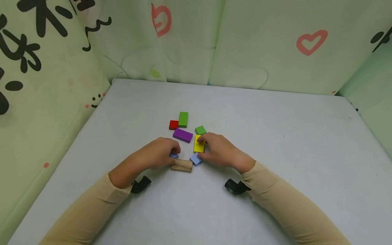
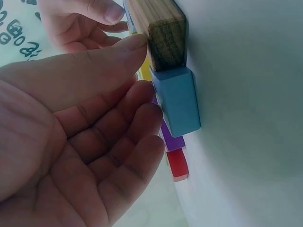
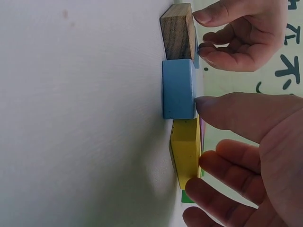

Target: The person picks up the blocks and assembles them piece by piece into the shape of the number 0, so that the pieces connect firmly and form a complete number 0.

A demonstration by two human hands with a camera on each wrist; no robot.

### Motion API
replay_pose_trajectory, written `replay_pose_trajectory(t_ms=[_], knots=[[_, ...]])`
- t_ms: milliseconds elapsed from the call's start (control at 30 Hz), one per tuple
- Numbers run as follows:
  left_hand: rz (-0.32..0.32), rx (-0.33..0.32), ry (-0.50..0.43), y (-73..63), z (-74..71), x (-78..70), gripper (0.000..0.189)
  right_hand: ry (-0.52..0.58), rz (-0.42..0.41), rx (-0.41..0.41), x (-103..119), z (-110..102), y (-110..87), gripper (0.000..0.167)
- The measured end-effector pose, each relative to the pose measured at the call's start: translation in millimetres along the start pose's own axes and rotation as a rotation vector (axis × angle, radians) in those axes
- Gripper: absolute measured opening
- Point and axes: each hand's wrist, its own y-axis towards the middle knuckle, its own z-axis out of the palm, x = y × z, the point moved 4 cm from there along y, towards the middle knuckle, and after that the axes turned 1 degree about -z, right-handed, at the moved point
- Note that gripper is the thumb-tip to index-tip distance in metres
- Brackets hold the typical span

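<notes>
My left hand (image 1: 159,153) hovers low over a light blue block (image 2: 177,104) at the left end of a wooden block (image 1: 182,166). Its thumb meets the wooden block's edge, and its relaxed fingertips touch the blue block. My right hand (image 1: 223,153) lies over the other side of the group. There the thumb rests on a second light blue block (image 3: 179,90), while the fingertips touch a yellow block (image 1: 199,147). All these blocks lie flat on the table, forming part of a ring. In the head view, the left blue block is mostly hidden by the left hand.
Farther back, a purple block (image 1: 182,135), a red block (image 1: 173,125), a long green block (image 1: 183,119) and a small green block (image 1: 200,130) continue the ring. They lie on a white table (image 1: 275,146). Pale green printed curtains (image 1: 260,44) surround it.
</notes>
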Motion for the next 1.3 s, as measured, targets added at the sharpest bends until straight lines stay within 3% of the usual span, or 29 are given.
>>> replay_pose_trajectory(t_ms=[167,333,667,967,1300], knots=[[-0.014,-0.014,-0.027,0.7,-2.8,1.7,0.026,-0.002,-0.008,-0.001,-0.5,0.0,0.3,0.044],[-0.032,-0.097,-0.081,4.9,-13.3,9.8,0.028,-0.002,-0.015,-0.006,-0.5,-0.1,0.1,0.043],[-0.083,-0.205,-0.119,29.2,-24.0,20.3,0.035,-0.009,-0.003,0.004,0.0,-1.0,0.0,0.044],[-0.121,-0.182,-0.093,40.2,-22.0,21.1,0.044,-0.017,-0.007,0.002,-0.7,0.6,0.2,0.044],[-0.102,-0.207,-0.077,47.5,-20.1,15.9,0.044,-0.04,-0.015,0.0,-0.5,0.6,-0.3,0.043]])
